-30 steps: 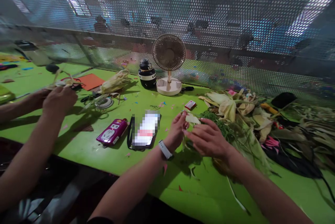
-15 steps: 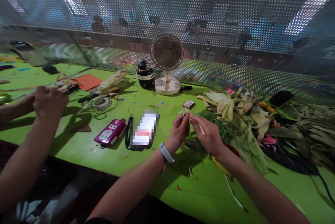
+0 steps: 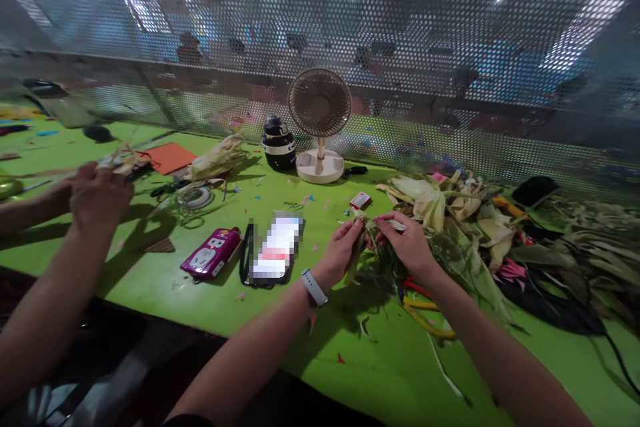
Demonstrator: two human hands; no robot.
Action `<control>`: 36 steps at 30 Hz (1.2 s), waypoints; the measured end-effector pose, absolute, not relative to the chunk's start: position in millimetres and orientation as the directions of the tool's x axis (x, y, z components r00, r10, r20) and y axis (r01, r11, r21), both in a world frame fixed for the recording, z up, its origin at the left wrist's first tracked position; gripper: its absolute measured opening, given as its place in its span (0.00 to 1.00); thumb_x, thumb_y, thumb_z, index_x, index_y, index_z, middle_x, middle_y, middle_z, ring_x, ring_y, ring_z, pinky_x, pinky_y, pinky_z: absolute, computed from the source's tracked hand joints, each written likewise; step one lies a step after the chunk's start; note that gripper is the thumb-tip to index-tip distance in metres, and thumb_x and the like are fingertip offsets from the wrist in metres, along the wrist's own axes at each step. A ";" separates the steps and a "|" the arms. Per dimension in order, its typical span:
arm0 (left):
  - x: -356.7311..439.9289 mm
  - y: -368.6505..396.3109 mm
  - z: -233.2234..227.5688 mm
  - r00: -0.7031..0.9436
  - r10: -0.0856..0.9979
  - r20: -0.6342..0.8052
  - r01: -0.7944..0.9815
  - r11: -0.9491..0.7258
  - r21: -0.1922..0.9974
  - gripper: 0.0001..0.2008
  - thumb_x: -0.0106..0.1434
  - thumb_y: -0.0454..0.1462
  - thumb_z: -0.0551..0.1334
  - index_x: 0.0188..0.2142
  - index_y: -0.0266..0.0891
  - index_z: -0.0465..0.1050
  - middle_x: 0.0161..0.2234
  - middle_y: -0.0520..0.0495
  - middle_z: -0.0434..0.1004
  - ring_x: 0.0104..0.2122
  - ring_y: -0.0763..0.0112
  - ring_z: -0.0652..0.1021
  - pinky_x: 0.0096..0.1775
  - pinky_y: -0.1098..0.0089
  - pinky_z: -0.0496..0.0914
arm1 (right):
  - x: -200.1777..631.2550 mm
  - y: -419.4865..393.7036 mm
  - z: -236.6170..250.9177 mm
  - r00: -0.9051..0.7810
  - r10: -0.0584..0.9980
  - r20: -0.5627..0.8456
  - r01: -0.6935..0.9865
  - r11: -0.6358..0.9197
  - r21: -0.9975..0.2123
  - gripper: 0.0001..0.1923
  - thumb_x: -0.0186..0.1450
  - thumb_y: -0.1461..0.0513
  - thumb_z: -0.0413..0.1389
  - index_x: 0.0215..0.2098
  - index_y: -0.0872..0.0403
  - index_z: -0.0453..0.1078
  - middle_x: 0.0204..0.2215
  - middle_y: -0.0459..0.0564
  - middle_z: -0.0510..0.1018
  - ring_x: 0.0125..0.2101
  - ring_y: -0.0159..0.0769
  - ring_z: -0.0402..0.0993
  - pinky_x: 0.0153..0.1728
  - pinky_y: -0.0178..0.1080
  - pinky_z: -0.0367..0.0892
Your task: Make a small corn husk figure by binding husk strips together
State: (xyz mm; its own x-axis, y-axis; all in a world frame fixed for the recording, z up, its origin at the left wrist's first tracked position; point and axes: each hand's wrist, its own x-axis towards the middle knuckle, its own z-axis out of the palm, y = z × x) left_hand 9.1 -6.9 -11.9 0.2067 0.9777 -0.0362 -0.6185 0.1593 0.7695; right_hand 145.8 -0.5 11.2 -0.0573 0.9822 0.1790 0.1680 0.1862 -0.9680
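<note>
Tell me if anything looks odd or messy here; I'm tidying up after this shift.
Mostly mess: small paper scraps lie scattered over the green table, and husk leaves sprawl in a loose heap at the right. Red-and-yellow pliers lie half under the right hand. Nothing looks broken.

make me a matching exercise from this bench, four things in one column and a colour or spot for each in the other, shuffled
Things:
1. power strip
2. desk fan
3. orange sheet
4. pliers handles

Descriptions:
A. red and yellow, on the green table under the person's right forearm
B. magenta, lying just left of the blurred phone
C. flat at the far left, beyond the co-worker's hands
D. standing upright by the mesh screen, next to a dark round container

Pairs: 1-B, 2-D, 3-C, 4-A
</note>
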 end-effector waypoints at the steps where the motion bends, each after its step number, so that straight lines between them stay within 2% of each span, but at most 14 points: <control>1: 9.1 -6.0 -12.4 0.207 0.977 -0.059 -0.646 0.182 0.741 0.15 0.48 0.44 0.71 0.30 0.35 0.74 0.23 0.53 0.75 0.22 0.80 0.71 0.28 0.77 0.65 | 147.9 -0.5 12.6 -0.050 0.979 0.200 0.189 0.206 -0.960 0.17 0.56 0.49 0.59 0.31 0.55 0.70 0.18 0.44 0.74 0.20 0.33 0.70 0.22 0.35 0.68; 5: 8.4 -2.6 -14.6 0.204 0.973 -0.111 -0.716 0.225 0.660 0.10 0.48 0.38 0.71 0.30 0.36 0.77 0.30 0.52 0.78 0.28 0.80 0.74 0.33 0.78 0.66 | 153.1 -0.4 16.9 -0.064 0.962 0.265 0.251 0.273 -0.929 0.15 0.58 0.51 0.58 0.31 0.55 0.71 0.19 0.44 0.74 0.21 0.32 0.70 0.24 0.34 0.67; 12: 7.1 -0.8 -15.5 0.309 0.948 -0.080 -0.728 0.289 0.622 0.06 0.54 0.35 0.67 0.33 0.35 0.77 0.32 0.48 0.79 0.31 0.74 0.77 0.37 0.74 0.69 | 150.3 -0.3 17.8 0.000 0.967 0.256 0.206 0.250 -0.946 0.15 0.56 0.51 0.59 0.30 0.54 0.70 0.21 0.45 0.75 0.22 0.32 0.71 0.25 0.35 0.68; 18: 7.1 0.4 -19.5 0.305 0.952 -0.030 -0.750 0.259 0.608 0.09 0.53 0.32 0.68 0.36 0.35 0.76 0.31 0.50 0.78 0.26 0.78 0.76 0.35 0.76 0.69 | 149.7 -3.6 15.3 -0.013 0.957 0.289 0.232 0.284 -0.930 0.15 0.58 0.51 0.58 0.33 0.55 0.70 0.25 0.46 0.76 0.24 0.33 0.72 0.27 0.36 0.68; 23: 9.6 17.8 -8.5 0.468 0.883 -0.026 -0.700 0.389 0.599 0.08 0.53 0.32 0.68 0.34 0.35 0.74 0.27 0.50 0.76 0.26 0.77 0.75 0.32 0.75 0.67 | 155.3 -1.8 18.0 -0.006 0.934 0.356 0.282 0.344 -0.896 0.14 0.59 0.51 0.58 0.33 0.54 0.70 0.26 0.47 0.77 0.26 0.35 0.73 0.29 0.37 0.69; 27: 17.3 40.5 -0.6 0.579 0.815 -0.009 -0.641 0.463 0.613 0.08 0.54 0.33 0.67 0.35 0.36 0.75 0.28 0.50 0.75 0.26 0.76 0.74 0.32 0.74 0.66 | 161.6 3.7 20.8 0.073 0.909 0.409 0.257 0.379 -0.889 0.14 0.59 0.52 0.58 0.34 0.53 0.69 0.26 0.46 0.76 0.24 0.34 0.73 0.28 0.37 0.70; 36: 33.6 47.2 -7.1 0.622 0.780 0.062 -0.627 0.449 0.637 0.16 0.48 0.38 0.71 0.36 0.33 0.76 0.21 0.53 0.66 0.21 0.81 0.65 0.28 0.76 0.61 | 168.3 2.9 25.4 0.216 0.876 0.431 0.166 0.402 -0.901 0.13 0.59 0.55 0.58 0.37 0.53 0.66 0.30 0.48 0.77 0.24 0.31 0.72 0.26 0.36 0.71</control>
